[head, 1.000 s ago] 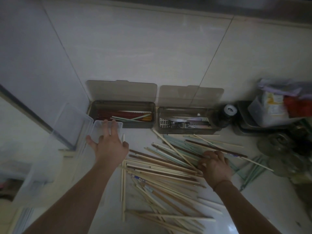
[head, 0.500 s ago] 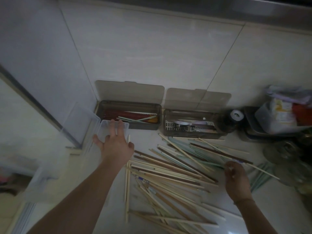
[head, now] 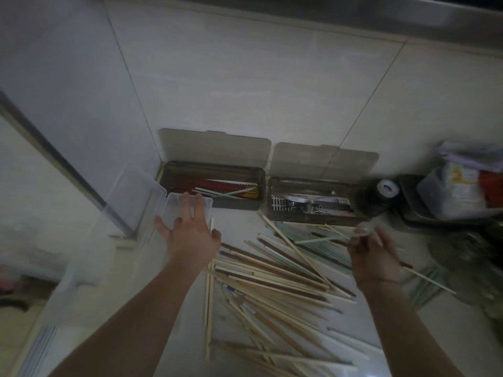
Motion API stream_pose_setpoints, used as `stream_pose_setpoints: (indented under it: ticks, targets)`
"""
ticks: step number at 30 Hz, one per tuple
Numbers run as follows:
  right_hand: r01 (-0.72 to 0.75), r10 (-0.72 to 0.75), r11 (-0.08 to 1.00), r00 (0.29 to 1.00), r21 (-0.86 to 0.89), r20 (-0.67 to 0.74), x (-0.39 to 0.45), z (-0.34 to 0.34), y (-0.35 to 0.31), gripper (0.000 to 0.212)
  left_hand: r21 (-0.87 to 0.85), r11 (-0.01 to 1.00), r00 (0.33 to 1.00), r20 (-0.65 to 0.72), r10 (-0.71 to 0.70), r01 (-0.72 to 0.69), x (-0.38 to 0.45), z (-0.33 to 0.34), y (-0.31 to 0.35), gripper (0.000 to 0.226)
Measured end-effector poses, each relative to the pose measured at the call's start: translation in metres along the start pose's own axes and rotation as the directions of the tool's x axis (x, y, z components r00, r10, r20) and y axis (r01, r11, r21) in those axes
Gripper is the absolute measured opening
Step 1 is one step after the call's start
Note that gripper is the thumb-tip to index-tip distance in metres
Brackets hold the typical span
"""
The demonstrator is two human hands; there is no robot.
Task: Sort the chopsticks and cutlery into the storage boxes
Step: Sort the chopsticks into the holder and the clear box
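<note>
Pale chopstick lifted, clear box steadied

The right hand (head: 374, 257), at the middle right of the frame, pinches a pale green chopstick (head: 324, 238) between thumb and fingertips, its free end slanting left above the loose pile of chopsticks (head: 275, 278) spread over the tabletop (head: 353, 349). The left hand (head: 190, 235), left of centre, lies with fingers spread and straight on the rim of a clear plastic box (head: 141, 202), holding nothing. Behind it, against the wall, a brown box (head: 217, 183) already holds red and pale chopsticks; just beside it, to the right, a second brown box (head: 313, 202) holds metal cutlery, both lids standing open.

Likely risks from here: the pinch sits near one end of the chopstick, so the long free end could swing and snag the pile or the front wall of a box, flicking sticks off the tabletop. The clear box is light and looks partly over the tabletop's left edge; a harder press could tip it. In this dim light the pale green and pale wood sticks look alike, so one may land in the wrong box
</note>
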State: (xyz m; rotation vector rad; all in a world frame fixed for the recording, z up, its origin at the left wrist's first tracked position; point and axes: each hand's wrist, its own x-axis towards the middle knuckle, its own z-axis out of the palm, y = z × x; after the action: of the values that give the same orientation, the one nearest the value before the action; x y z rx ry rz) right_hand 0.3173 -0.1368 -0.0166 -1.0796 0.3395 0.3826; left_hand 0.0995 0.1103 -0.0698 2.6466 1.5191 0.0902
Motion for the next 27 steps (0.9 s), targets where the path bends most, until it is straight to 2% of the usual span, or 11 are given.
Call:
stream_pose_setpoints:
  ticks: [1, 3, 6, 8, 12, 16, 21, 24, 27]
  targets:
    - [-0.014, 0.017, 0.995, 1.0, 0.095, -0.026, 0.001, 0.014, 0.011, 0.024, -0.003, 1.0, 1.0, -0.002, 0.0, 0.0, 0.0, 0.0, 0.0, 0.091]
    - [-0.012, 0.004, 0.997, 0.995, 0.078, 0.104, -0.007, 0.045, 0.026, 0.022, -0.007, 1.0, 1.0, -0.004, -0.002, 0.002, 0.001, 0.0, -0.001, 0.091]
    - [-0.084, 0.079, 0.994, 0.995, 0.071, 0.067, -0.007, 0.088, 0.045, 0.022, -0.007, 1.0, 1.0, 0.001, -0.002, 0.002, 0.0, 0.0, -0.001, 0.091]
    - [-0.059, 0.058, 0.995, 0.998, 0.078, 0.02, -0.011, 0.119, 0.055, 0.02, -0.011, 1.0, 1.0, 0.009, -0.006, 0.006, 0.001, 0.0, -0.001, 0.091]
    - [0.08, -0.08, 0.995, 0.997, -0.064, -0.005, -0.015, 0.156, 0.079, 0.026, -0.021, 1.0, 1.0, 0.011, -0.013, 0.014, 0.0, 0.001, -0.002, 0.091]
    - [0.021, -0.011, 0.969, 0.999, -0.246, 0.042, -0.016, 0.171, 0.093, 0.02, -0.035, 0.999, 1.0, 0.013, -0.009, 0.009, -0.001, -0.001, -0.001, 0.09]
    - [-0.017, -0.002, 0.981, 0.995, -0.193, -0.096, -0.019, 0.181, 0.094, 0.012, -0.042, 0.999, 1.0, 0.021, -0.007, 0.008, -0.003, -0.004, 0.0, 0.088]
    - [0.06, -0.085, 0.985, 0.984, -0.16, -0.157, -0.018, 0.182, 0.093, 0.016, -0.046, 0.999, 1.0, 0.029, 0.001, 0.0, -0.003, -0.005, 0.0, 0.088]
    - [0.089, -0.127, 0.981, 0.967, -0.173, -0.222, -0.018, 0.182, 0.096, 0.01, -0.049, 0.999, 1.0, 0.025, -0.003, 0.004, -0.002, -0.005, 0.001, 0.088]
